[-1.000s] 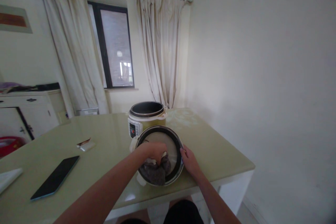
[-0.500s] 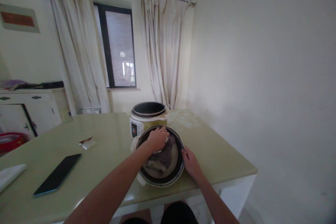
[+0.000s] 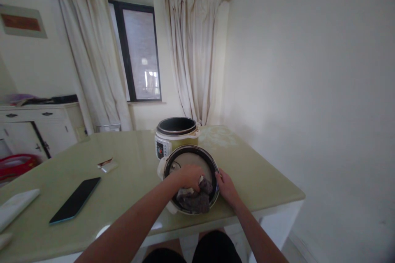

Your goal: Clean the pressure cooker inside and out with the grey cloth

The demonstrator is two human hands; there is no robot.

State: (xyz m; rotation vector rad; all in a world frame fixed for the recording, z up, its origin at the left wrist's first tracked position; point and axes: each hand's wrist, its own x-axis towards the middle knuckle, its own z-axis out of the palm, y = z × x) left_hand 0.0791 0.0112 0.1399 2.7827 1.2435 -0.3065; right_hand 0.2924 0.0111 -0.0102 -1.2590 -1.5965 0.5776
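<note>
A round pressure cooker lid [image 3: 187,160] lies tilted near the table's front edge, its metal inner face towards me. My left hand [image 3: 191,176] is closed on a crumpled grey-purple cloth [image 3: 197,199], which presses against the lower part of that inner face. At the right rim, my right hand [image 3: 226,185] grips the lid, thumb over the edge. Just behind the lid stands the electric pressure cooker [image 3: 177,141], without a cover on top, its dark round opening and front control panel showing.
On the pale green table [image 3: 132,160] a dark phone or tablet [image 3: 75,200] lies to the left, with a white flat object [image 3: 18,205] beside it. A small packet [image 3: 108,165] sits further back. A white cabinet [image 3: 55,127] and red basin [image 3: 20,164] are at far left.
My left hand has moved with the cloth from the lid's upper part down to its lower right. My right hand keeps its hold on the rim.
</note>
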